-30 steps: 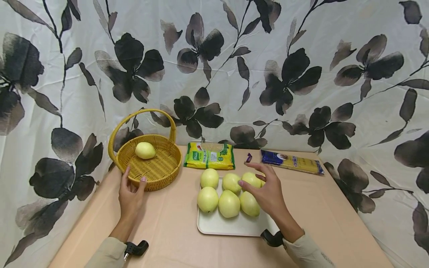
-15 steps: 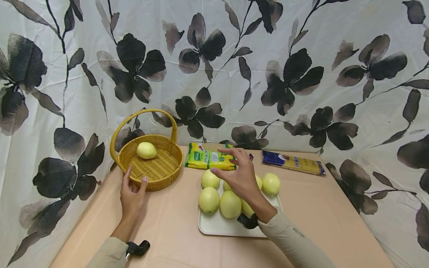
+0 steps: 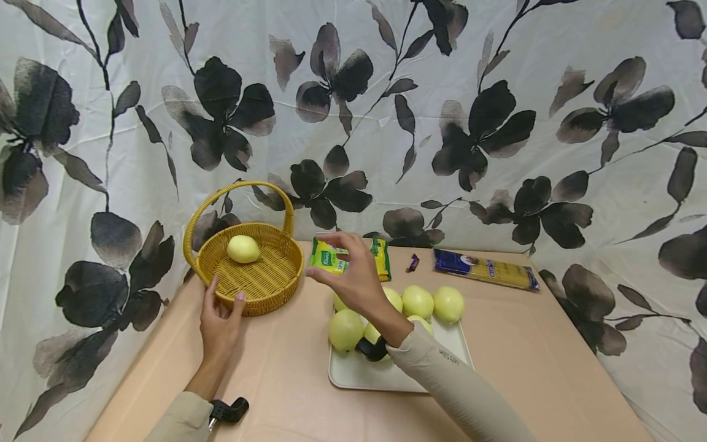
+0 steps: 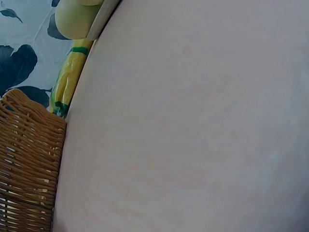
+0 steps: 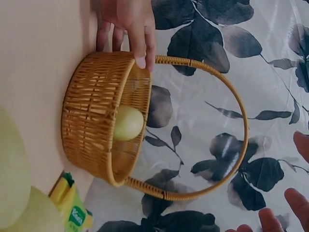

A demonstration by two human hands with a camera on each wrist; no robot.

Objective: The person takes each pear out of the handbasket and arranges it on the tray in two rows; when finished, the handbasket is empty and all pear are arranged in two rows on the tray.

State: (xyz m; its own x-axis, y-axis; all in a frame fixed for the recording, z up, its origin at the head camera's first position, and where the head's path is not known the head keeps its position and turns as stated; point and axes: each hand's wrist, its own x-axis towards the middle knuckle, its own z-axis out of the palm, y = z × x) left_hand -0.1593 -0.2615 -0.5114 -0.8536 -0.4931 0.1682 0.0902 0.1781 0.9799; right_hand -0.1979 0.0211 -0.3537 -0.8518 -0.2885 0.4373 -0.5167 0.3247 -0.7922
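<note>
A yellow-brown wicker basket (image 3: 270, 301) with a tall arched handle stands at the left of the table. One pale green round fruit (image 3: 243, 249) lies inside it. My left hand (image 3: 219, 328) holds the basket's near left rim, thumb and fingers over the edge; the right wrist view shows this hand (image 5: 130, 21) on the rim too. My right hand (image 3: 353, 276) is in the air to the right of the basket, fingers curved and apart, with nothing between them. Below it, several similar fruits (image 3: 345, 330) sit on a white tray (image 3: 381, 380), some hidden by the hand and forearm.
Behind the tray lies a yellow-green packet (image 3: 381, 258), partly covered by my right hand. A small purple wrapped candy (image 3: 412, 263) and a blue-yellow packet (image 3: 486, 269) lie further right, along the back edge. A floral curtain (image 3: 353, 123) hangs behind the table.
My right hand has moved left from over the right-hand fruits, past the packet, toward the basket. The left hand has stayed on the basket's rim. Basket and fruits look unmoved.
</note>
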